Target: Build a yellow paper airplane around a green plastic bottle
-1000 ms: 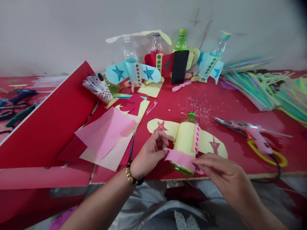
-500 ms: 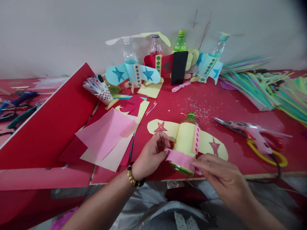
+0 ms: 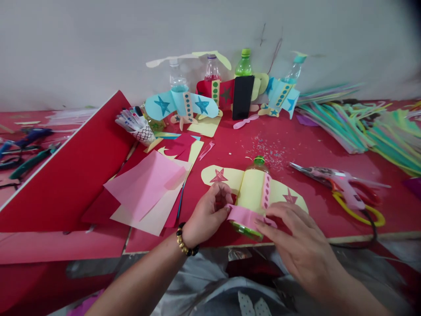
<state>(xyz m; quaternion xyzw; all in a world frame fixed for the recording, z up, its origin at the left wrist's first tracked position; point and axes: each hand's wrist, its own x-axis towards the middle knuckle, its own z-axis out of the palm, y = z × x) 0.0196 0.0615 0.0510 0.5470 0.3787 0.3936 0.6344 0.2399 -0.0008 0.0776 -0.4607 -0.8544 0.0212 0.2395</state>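
One pink strip [image 3: 243, 215], left grip [image 3: 205, 216] pinching its end, right grip [image 3: 301, 239] now spread wider, thumb further inward

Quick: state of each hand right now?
Left hand: closed on one end of the pink paper strip.
Right hand: touching the strip's other end; grip can't be told.

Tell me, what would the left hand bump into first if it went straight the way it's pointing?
Probably the yellow paper around the bottle; the pink strip already touches the left hand. Depth is hard to judge.
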